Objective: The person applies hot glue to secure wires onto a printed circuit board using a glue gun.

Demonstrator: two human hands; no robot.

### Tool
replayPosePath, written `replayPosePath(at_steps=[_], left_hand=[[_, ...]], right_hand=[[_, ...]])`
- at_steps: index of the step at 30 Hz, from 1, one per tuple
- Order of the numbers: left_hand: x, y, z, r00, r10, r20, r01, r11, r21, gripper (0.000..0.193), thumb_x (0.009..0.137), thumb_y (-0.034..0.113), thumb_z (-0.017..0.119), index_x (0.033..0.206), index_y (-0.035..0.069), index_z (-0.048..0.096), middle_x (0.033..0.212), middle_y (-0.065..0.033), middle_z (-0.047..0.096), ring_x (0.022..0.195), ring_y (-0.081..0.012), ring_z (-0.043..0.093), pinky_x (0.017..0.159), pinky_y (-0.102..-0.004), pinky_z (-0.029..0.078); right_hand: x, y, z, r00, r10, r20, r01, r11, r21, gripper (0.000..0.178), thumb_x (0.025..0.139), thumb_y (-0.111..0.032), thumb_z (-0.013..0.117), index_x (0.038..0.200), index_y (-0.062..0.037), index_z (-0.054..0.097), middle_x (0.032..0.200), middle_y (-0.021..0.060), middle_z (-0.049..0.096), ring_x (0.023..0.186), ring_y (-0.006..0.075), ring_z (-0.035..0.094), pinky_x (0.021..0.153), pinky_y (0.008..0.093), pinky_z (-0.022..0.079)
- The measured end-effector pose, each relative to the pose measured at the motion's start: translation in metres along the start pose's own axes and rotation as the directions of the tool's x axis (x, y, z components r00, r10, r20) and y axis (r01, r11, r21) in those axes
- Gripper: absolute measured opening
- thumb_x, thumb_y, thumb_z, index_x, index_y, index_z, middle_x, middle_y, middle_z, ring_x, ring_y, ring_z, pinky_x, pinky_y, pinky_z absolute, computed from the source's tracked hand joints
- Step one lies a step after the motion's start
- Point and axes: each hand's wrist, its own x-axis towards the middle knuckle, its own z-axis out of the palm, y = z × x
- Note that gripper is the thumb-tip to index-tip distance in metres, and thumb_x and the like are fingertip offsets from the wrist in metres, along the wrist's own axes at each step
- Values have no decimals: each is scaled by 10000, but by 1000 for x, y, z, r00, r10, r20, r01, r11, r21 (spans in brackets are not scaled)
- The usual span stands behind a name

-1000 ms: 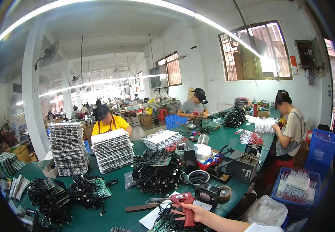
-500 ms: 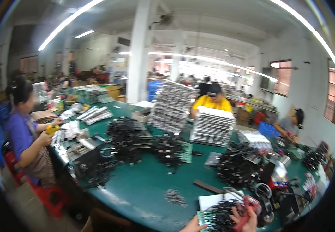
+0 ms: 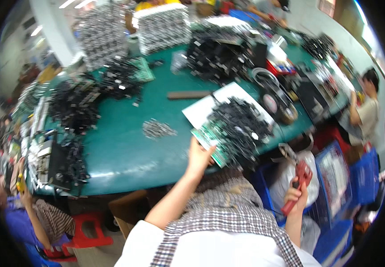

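Observation:
My left hand (image 3: 197, 155) grips the near-left edge of a green circuit board panel (image 3: 210, 141). A thick bunch of black cables (image 3: 241, 124) hangs from the panel and spreads to its right. Under them lies a white sheet (image 3: 197, 111) on the green table (image 3: 125, 155). My right hand (image 3: 295, 198) is closed round the handle of a red soldering gun (image 3: 303, 174), held away from the panel, beyond the table's near edge at right. The gun's metallic front end points up and left; blur hides its fine detail.
Small metal pieces (image 3: 157, 129) lie in a pile left of the sheet. A dark flat bar (image 3: 188, 95) and a cable heap (image 3: 219, 53) sit farther back. Blue crates (image 3: 334, 178) and a white bag (image 3: 307, 167) stand at right. Co-workers sit around the table.
The view has swung down and right. My right hand has moved with the red soldering gun away from the cables, out to the right. My left hand still holds the panel.

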Motion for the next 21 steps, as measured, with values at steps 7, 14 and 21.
replayPosePath(at_steps=[7,14,21], left_hand=[[-1,-1,-7,994,-53,92,54,998,-12,561,804,116,612,1242,4,279,633,-54,561,424,-93,483,368,-211,371],[21,12,-79,888,458,-47,-267,596,758,296,696,14,652,983,51,586,701,-52,509,573,-147,493,562,-283,427],[46,25,-88,967,254,-33,-133,610,781,101,738,50,607,831,19,580,775,-116,541,685,-274,550,627,-350,433]], right_hand=[[-56,-14,93,962,-210,172,246,944,-222,377,887,-211,479,1144,27,341,1053,103,487,521,84,427,414,198,367],[22,51,89,967,-236,94,235,696,-679,532,753,-214,631,1118,57,355,911,122,501,502,112,464,374,228,372],[117,99,101,992,-64,111,127,610,-782,614,708,-65,638,1222,53,324,978,243,538,533,210,568,461,266,487]])
